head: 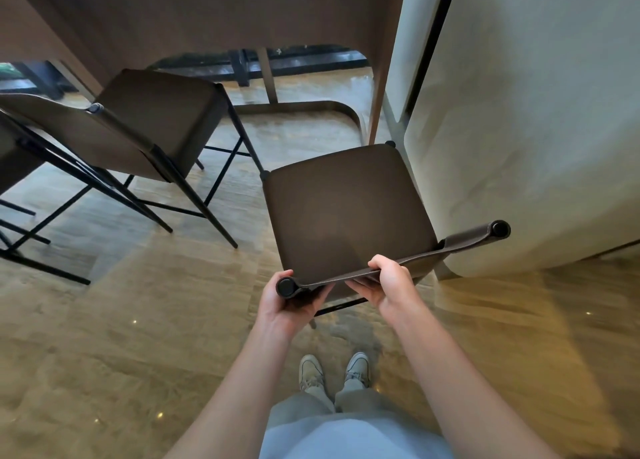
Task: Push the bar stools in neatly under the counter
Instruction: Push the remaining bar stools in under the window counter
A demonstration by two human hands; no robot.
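I stood on the polished floor (104, 354) behind the nearest bar stool (346, 209), looking down over it, my pale shoes (334, 372) just behind its rear legs. My left hand (289, 306) gripped the left end of the stool's low backrest (460, 242), fingers curled under the strap and thumb beside the round black end cap (286, 286). My right hand (388, 282) gripped the same backrest near its middle, fingers wrapped over the top edge and thumb beneath. Both hands were closed round the backrest, close together, with the right end of the strap free.

The stool's dark brown seat lay beyond my hands, its front edge pointing toward the counter (207, 19). The seat was not under the counter: its front corners sat just short of the counter's edge, near the brown support panel (379, 88) at the counter's right end. To the right of the stool, almost touching its seat, stood a pale rounded wall (519, 129).

To the left of my stool was a second stool (149, 123) of the same kind, turned at an angle, its seat partly beneath the counter's edge and its black legs splayed across the floor. Farther left, at the frame's edge, part of a third stool (14, 157) showed.
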